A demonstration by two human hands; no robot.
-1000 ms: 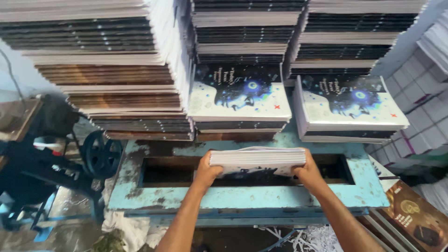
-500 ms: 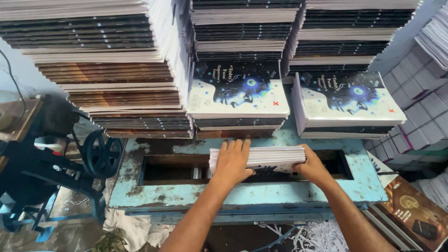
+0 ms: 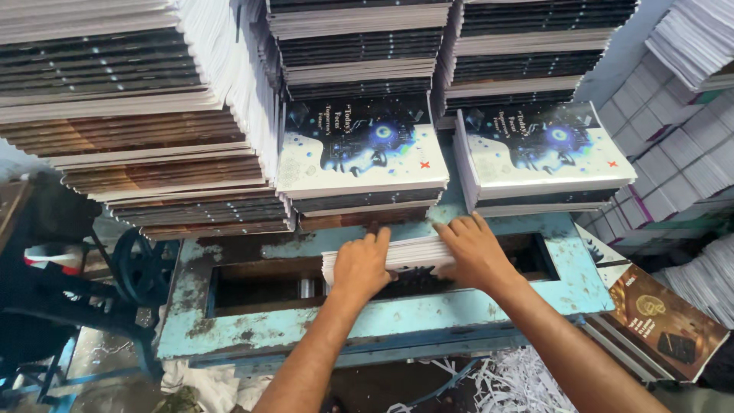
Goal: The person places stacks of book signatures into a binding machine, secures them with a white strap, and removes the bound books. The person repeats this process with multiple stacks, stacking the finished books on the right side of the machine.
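A small bundle of white-edged books (image 3: 413, 254) lies across the slot of a worn blue machine bed (image 3: 267, 325). My left hand (image 3: 361, 265) presses flat on the bundle's left part, fingers pointing away from me. My right hand (image 3: 475, 254) lies on its right end, fingers spread over the top. Just beyond the bundle stand two low stacks of books with white and blue covers, one in the middle (image 3: 359, 153) and one to the right (image 3: 543, 149).
Tall stacks of books (image 3: 130, 115) rise behind and to the left. A black handwheel (image 3: 139, 268) sits left of the bed. White stacked bundles (image 3: 673, 153) fill the right side, brown-covered books (image 3: 661, 321) lie lower right, and paper trimmings (image 3: 520, 382) litter the floor.
The bundle went from held upright between both hands to lying down on the bed. My left hand moved from its left end onto its top, and my right hand slid over its top.
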